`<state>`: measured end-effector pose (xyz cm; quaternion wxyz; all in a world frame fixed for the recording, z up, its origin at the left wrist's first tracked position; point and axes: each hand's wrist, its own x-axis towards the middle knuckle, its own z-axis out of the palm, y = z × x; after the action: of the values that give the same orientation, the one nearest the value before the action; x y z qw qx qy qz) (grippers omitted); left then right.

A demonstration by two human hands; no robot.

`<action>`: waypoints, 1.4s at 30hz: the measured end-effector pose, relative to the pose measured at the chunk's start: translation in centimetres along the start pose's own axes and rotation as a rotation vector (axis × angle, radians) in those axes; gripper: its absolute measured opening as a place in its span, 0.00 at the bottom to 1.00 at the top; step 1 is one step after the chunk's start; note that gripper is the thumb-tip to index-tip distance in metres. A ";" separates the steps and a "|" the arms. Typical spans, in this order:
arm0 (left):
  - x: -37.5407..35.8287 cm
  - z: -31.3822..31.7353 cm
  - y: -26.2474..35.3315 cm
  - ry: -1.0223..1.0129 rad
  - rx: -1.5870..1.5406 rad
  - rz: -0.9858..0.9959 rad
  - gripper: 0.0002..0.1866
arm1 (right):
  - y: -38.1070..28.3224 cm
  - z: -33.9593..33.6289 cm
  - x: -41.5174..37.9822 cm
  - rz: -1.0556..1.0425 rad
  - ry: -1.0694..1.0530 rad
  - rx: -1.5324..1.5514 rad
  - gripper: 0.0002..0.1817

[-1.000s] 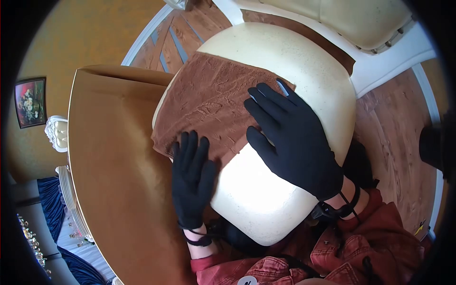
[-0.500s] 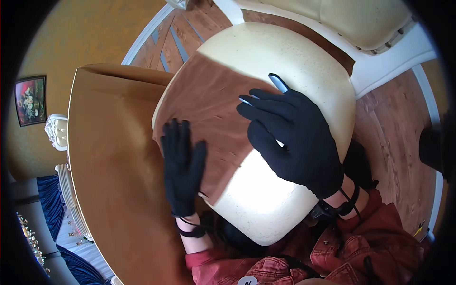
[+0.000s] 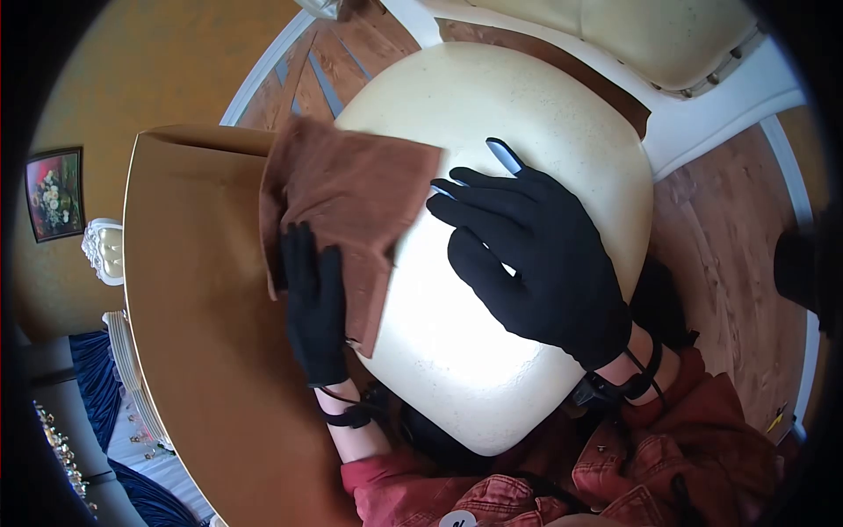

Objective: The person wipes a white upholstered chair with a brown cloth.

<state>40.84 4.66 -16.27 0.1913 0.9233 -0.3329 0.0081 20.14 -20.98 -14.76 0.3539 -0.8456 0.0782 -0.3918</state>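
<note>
A brown cloth (image 3: 356, 189) lies creased over the left part of a cream padded chair seat (image 3: 492, 378), its left side hanging past the seat's edge. My left hand (image 3: 314, 303), in a black glove, is on the cloth near that edge, thumb drawn in beside the long fingers and cloth showing on both sides. Over the middle of the seat is my right hand (image 3: 544, 263), gloved too, with its fingers apart and slightly bent. Pale blue shows on some of its fingertips. It holds nothing, and the cloth's right corner ends just short of its fingers.
A brown-topped table (image 3: 211, 351) with a curved edge stands to the left. The white chair frame (image 3: 729, 132) and its cream backrest (image 3: 667, 35) rise at the upper right. Wooden floor (image 3: 720, 263) shows on the right. A flower picture (image 3: 54, 193) hangs on the far wall.
The cloth has shifted left and bunched up, baring more of the seat. My left hand has moved slightly left, its thumb closing toward the fingers. My right hand has barely moved.
</note>
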 end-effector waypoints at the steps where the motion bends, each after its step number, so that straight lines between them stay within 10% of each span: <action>1: -0.2 -0.2 0.1 0.002 0.004 0.002 0.31 | 0.0 0.1 0.1 0.011 -0.004 0.009 0.19; 5: -1.9 -0.3 1.4 0.047 -0.025 -0.073 0.32 | -0.2 0.0 0.1 0.037 -0.018 0.028 0.19; 10: -2.4 -0.2 7.8 -0.085 0.075 0.620 0.29 | 0.2 0.3 0.1 -0.036 -0.037 -0.027 0.19; 18: 1.2 -0.1 2.5 0.083 -0.004 0.253 0.27 | 0.2 0.6 -0.2 -0.003 -0.014 0.015 0.21; 22: -1.2 -0.6 5.4 -0.108 0.032 0.520 0.25 | 0.3 0.4 -0.1 0.014 -0.041 0.018 0.21; 30: 0.0 0.5 -1.3 0.146 0.239 0.374 0.21 | 0.1 0.9 0.0 0.006 -0.050 0.016 0.20; 35: -1.3 -0.2 6.7 -0.068 -0.046 0.569 0.24 | 0.7 1.3 -0.1 -0.069 -0.091 -0.022 0.20; 38: -1.1 -1.2 6.7 -0.220 -0.137 0.155 0.27 | 0.4 1.3 -0.1 -0.044 -0.100 0.063 0.20; 42: -0.5 -0.4 1.6 0.053 -0.127 0.110 0.28 | 0.2 1.2 0.0 -0.027 -0.136 0.033 0.21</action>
<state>39.53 3.98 -15.47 0.2576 0.8891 -0.3777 0.0217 21.01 -20.51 -15.44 0.3670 -0.8653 0.0360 -0.3394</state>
